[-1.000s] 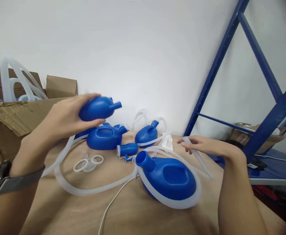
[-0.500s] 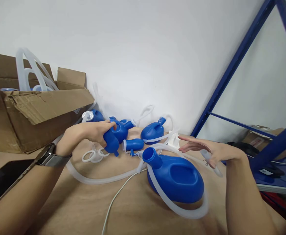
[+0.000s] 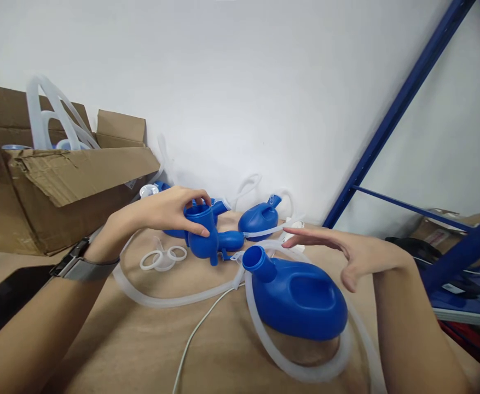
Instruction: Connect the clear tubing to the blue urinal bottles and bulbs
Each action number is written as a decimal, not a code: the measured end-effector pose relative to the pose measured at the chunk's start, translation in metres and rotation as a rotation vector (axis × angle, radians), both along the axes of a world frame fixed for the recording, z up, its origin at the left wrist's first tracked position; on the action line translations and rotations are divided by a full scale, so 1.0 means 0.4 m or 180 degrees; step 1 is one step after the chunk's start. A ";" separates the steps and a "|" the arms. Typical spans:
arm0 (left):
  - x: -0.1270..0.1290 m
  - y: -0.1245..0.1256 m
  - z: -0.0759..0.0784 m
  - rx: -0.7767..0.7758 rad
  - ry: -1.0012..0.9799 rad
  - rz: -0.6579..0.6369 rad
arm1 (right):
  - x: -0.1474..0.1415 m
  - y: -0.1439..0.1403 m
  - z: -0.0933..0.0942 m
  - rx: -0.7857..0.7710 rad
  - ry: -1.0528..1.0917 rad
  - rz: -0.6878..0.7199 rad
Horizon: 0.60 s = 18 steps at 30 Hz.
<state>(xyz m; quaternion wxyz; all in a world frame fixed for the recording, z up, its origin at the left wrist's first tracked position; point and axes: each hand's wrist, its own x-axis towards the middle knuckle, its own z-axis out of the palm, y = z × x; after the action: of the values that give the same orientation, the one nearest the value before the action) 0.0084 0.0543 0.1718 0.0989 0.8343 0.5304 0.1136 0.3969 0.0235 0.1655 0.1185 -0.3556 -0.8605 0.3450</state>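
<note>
My left hand [image 3: 174, 209] is closed on a blue plastic urinal funnel [image 3: 204, 241], a rounded cup with a wide mouth upward and a short spout below. Thumb and fingers grip it near the rim. A larger blue urinal bottle [image 3: 305, 306] lies on its side in front, neck toward the left, with a clear tube [image 3: 305, 373] curving around it. Above and right of this bottle, my right hand [image 3: 348, 251] is held open and empty, fingers stretched leftward. Left of the funnel are clear plastic pieces with rings [image 3: 163, 260].
Another blue bottle [image 3: 258, 219] stands near the wall. Behind the funnel lies a blue cylindrical piece [image 3: 230, 239]. A cardboard box [image 3: 67, 219] with tubes is at left. A thin white cable [image 3: 194, 331] crosses the table. Blue shelf frame [image 3: 387, 134] rises at right.
My left hand has moved right and turned the funnel so its mouth faces up. The tube end by my right hand has dropped away, and a tube now runs down the right side.
</note>
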 end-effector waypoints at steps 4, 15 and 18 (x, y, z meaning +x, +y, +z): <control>0.054 -0.050 0.000 0.0442 -0.0623 -0.0079 | -0.122 -0.027 -0.021 0.0624 -0.0031 -0.0386; 0.030 -0.055 0.009 -0.0913 -0.0301 -0.0234 | -0.268 -0.026 -0.060 0.1449 0.0446 -0.1028; -0.030 0.004 -0.047 -0.1122 0.0976 0.0559 | -0.230 -0.002 -0.055 0.1927 0.0573 -0.1069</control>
<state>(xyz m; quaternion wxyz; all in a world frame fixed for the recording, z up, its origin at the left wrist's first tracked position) -0.0037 0.0560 0.1530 0.1510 0.7624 0.6212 -0.1004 0.3050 0.0229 0.1437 0.3488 -0.4090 -0.8394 0.0801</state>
